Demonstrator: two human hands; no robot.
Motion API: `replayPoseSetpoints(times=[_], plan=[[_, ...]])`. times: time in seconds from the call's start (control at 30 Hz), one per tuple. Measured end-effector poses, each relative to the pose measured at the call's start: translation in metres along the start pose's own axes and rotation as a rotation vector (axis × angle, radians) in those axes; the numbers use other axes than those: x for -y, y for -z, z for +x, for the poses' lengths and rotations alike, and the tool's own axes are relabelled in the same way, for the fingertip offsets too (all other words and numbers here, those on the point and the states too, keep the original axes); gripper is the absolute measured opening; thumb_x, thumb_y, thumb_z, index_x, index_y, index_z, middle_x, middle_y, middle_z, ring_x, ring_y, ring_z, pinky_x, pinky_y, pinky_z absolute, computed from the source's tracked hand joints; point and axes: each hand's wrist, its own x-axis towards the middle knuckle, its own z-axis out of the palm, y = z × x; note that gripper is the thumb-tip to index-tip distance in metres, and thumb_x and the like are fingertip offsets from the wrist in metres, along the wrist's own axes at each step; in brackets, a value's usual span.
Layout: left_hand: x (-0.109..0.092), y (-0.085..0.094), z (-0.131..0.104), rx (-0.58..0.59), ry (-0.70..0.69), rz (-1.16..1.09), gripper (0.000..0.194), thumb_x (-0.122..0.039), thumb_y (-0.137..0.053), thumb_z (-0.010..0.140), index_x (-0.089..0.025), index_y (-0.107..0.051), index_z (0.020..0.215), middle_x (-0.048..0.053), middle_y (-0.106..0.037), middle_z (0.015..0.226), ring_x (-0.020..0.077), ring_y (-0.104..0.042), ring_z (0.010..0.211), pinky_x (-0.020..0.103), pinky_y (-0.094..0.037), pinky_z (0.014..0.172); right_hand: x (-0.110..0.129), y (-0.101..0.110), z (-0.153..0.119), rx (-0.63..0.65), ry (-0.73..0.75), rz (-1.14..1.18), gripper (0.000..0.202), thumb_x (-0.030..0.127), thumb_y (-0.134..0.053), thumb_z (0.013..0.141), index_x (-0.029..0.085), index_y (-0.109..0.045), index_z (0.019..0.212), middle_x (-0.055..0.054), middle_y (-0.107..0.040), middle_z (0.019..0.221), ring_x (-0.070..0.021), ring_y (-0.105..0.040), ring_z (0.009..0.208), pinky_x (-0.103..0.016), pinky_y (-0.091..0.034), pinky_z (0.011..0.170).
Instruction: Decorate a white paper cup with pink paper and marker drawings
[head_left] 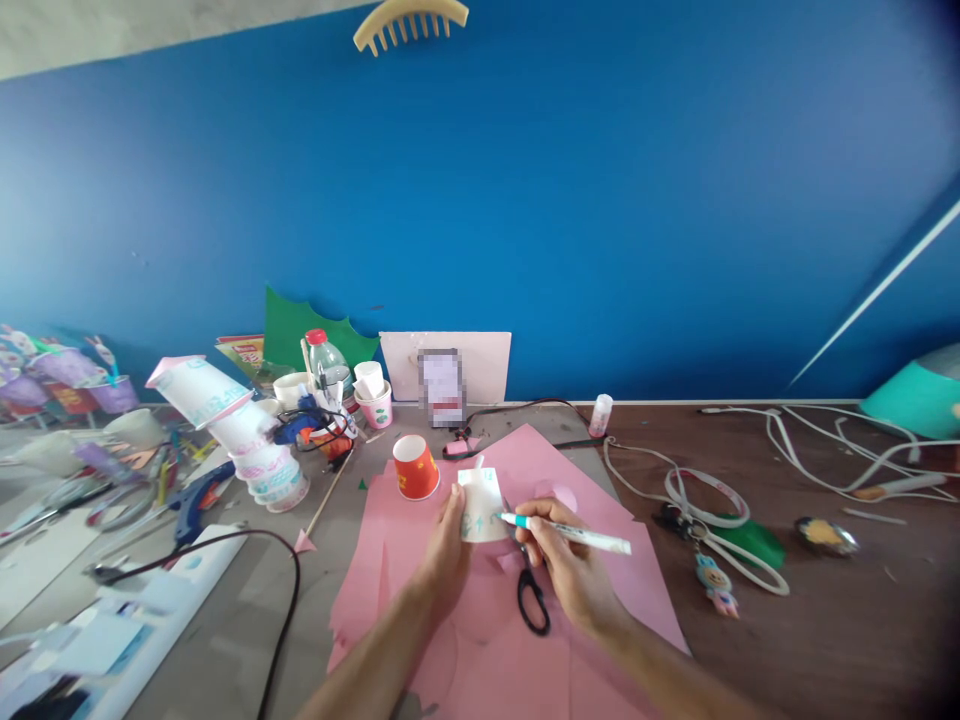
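My left hand (448, 535) grips a white paper cup (480, 495) by its left side, above the pink paper. Teal marks run along the cup's lower part, with a few near its top. In my right hand (562, 560) is a white marker (600, 540), its teal tip end pointing left at the cup's right edge. Whether the tip touches the cup, I cannot tell. Black-handled scissors (534, 603) lie on the pink paper (480, 660) below my hands, their blades partly hidden. A red paper cup (416, 468) stands just beyond my left hand.
At left, a leaning stack of decorated white cups (255, 440) stands near a blue glue gun (199, 505) and a dark cable (292, 590). A phone (442, 385) rests against a pale board (487, 365). White cords (705, 490) and a keychain figure (716, 585) lie right.
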Motion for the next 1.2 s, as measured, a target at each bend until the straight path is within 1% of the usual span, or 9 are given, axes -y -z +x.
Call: replayPoseSetpoints(times=[0.17, 0.37, 0.5, 0.67, 0.83, 0.97, 1.07, 1.13, 1.2], plan=[[-0.004, -0.003, -0.002, -0.005, -0.012, -0.02, 0.041, -0.058, -0.059, 0.084, -0.018, -0.062, 0.075, 0.0, -0.058, 0.069, 0.0151, -0.048, 0.064, 0.028, -0.039, 0.066, 0.004, -0.002, 0.0, -0.05, -0.01, -0.02, 0.037, 0.055, -0.065, 0.079, 0.019, -0.065, 0.083, 0.0, -0.062, 0.066, -0.0107, -0.048, 0.051, -0.025, -0.039, 0.052], [-0.011, -0.007, -0.004, -0.024, 0.001, -0.026, 0.043, -0.058, -0.06, 0.083, -0.017, -0.062, 0.074, -0.001, -0.058, 0.065, 0.0145, -0.047, 0.064, 0.027, -0.039, 0.065, 0.002, -0.002, 0.0, -0.054, -0.005, -0.02, 0.033, 0.052, -0.065, 0.079, 0.019, -0.066, 0.081, 0.0, -0.062, 0.064, -0.0108, -0.048, 0.05, -0.025, -0.039, 0.051], [-0.005, -0.004, -0.002, -0.027, 0.008, -0.024, 0.045, -0.061, -0.059, 0.083, -0.017, -0.059, 0.074, -0.002, -0.055, 0.065, 0.0131, -0.046, 0.062, 0.027, -0.039, 0.064, -0.002, -0.001, 0.0, -0.023, -0.004, 0.01, 0.03, 0.049, -0.065, 0.081, 0.019, -0.066, 0.081, 0.0, -0.061, 0.064, -0.011, -0.048, 0.051, -0.025, -0.038, 0.05], [0.004, 0.002, 0.001, 0.013, 0.012, -0.055, 0.041, -0.058, -0.058, 0.085, -0.017, -0.059, 0.081, -0.001, -0.057, 0.07, 0.0142, -0.049, 0.067, 0.026, -0.04, 0.066, -0.004, 0.0, 0.0, -0.021, -0.009, 0.032, 0.03, 0.049, -0.066, 0.08, 0.019, -0.066, 0.081, 0.0, -0.061, 0.064, -0.0105, -0.047, 0.05, -0.024, -0.037, 0.05], [0.004, 0.0, 0.001, 0.016, 0.011, -0.069, 0.042, -0.057, -0.058, 0.086, -0.016, -0.061, 0.081, 0.0, -0.059, 0.072, 0.0142, -0.051, 0.068, 0.026, -0.041, 0.068, -0.002, -0.001, 0.001, -0.045, -0.025, 0.012, 0.028, 0.047, -0.066, 0.079, 0.019, -0.066, 0.079, 0.0, -0.061, 0.063, -0.0104, -0.046, 0.05, -0.024, -0.037, 0.049], [0.004, -0.001, 0.002, 0.044, 0.027, -0.105, 0.042, -0.057, -0.054, 0.088, -0.016, -0.063, 0.085, 0.001, -0.061, 0.072, 0.0157, -0.053, 0.071, 0.027, -0.042, 0.07, -0.002, 0.0, 0.001, -0.039, -0.023, 0.013, 0.027, 0.046, -0.067, 0.078, 0.019, -0.065, 0.078, 0.001, -0.06, 0.062, -0.0102, -0.046, 0.049, -0.023, -0.036, 0.047], [0.005, 0.0, 0.002, 0.02, 0.017, -0.101, 0.041, -0.056, -0.057, 0.087, -0.016, -0.063, 0.084, 0.0, -0.061, 0.071, 0.016, -0.053, 0.07, 0.027, -0.042, 0.071, -0.004, 0.0, 0.001, -0.029, -0.028, 0.025, 0.026, 0.045, -0.067, 0.078, 0.019, -0.065, 0.077, 0.001, -0.059, 0.061, -0.0103, -0.045, 0.049, -0.023, -0.036, 0.047], [0.004, 0.0, 0.002, -0.01, 0.015, -0.099, 0.039, -0.055, -0.06, 0.085, -0.017, -0.061, 0.08, -0.001, -0.058, 0.068, 0.0144, -0.05, 0.065, 0.027, -0.041, 0.067, -0.005, 0.0, 0.0, -0.022, -0.03, 0.037, 0.025, 0.045, -0.067, 0.078, 0.02, -0.065, 0.077, 0.001, -0.059, 0.061, -0.0104, -0.045, 0.049, -0.023, -0.036, 0.047], [0.003, 0.0, 0.002, -0.014, 0.023, -0.106, 0.038, -0.055, -0.061, 0.084, -0.017, -0.059, 0.078, -0.002, -0.056, 0.067, 0.0136, -0.047, 0.063, 0.027, -0.039, 0.065, -0.005, 0.0, 0.0, -0.017, -0.031, 0.041, 0.025, 0.045, -0.066, 0.079, 0.02, -0.065, 0.078, 0.001, -0.059, 0.062, -0.0101, -0.045, 0.049, -0.023, -0.036, 0.047]])
